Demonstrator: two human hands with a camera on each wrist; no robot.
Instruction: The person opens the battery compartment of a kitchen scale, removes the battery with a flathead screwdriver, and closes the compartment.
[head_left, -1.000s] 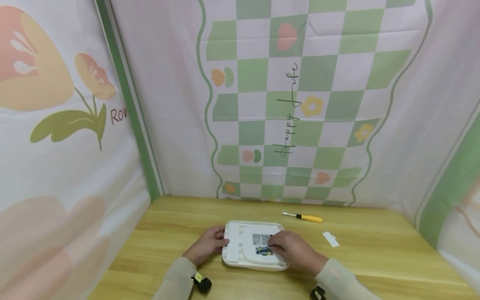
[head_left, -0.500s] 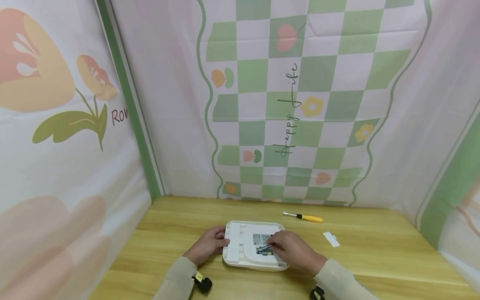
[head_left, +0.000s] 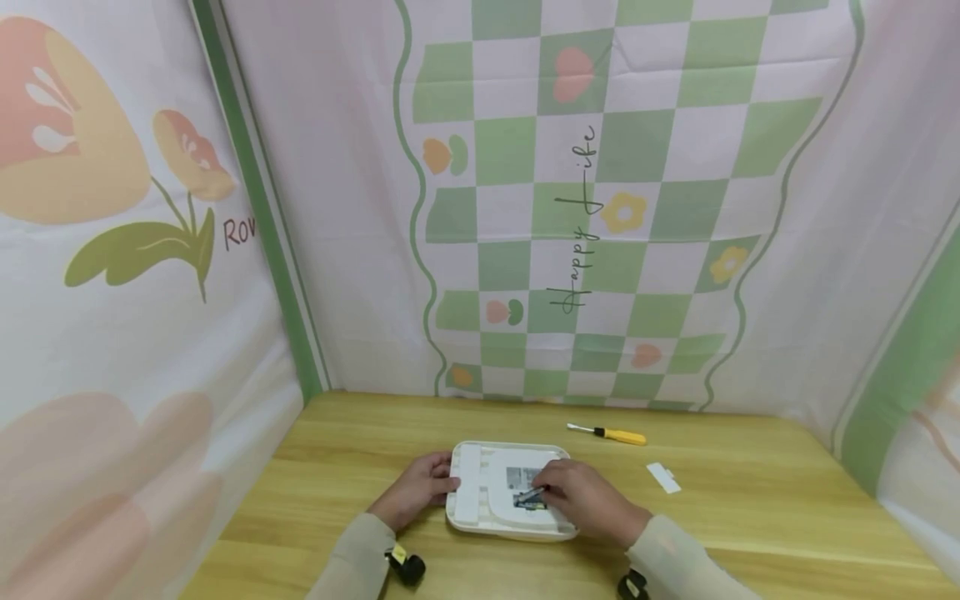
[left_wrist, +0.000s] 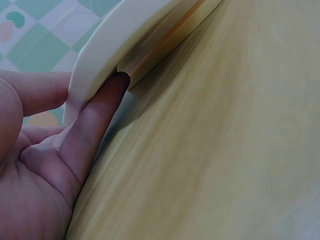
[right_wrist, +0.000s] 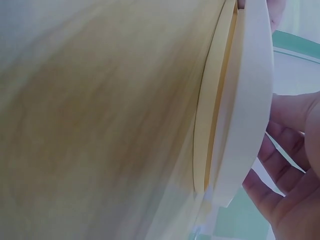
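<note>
A white device [head_left: 468, 487] with rounded corners lies on the wooden table, its underside facing up. At its left edge my left hand [head_left: 416, 492] grips the rim, thumb over the top. In the left wrist view a finger [left_wrist: 95, 125] reaches beneath the rim. My right hand [head_left: 588, 500] is over the device's right part and pinches a small battery [head_left: 532, 495], which slants above the open battery compartment [head_left: 519, 503]. The right fingertips partly cover the battery. In the right wrist view the right hand's lower fingers [right_wrist: 285, 165] are beside the white rim [right_wrist: 247, 110].
Behind the device and to the right lies a yellow-handled screwdriver [head_left: 624, 437]. A small white cover [head_left: 663, 477] with a tab rests on the table [head_left: 750, 500] to the right. Printed fabric [head_left: 555, 333] hangs along the table's back edge.
The battery's end near the right fingertips has tilted up from the compartment, and its visible side now looks greyer. Both hands have stayed almost in place.
</note>
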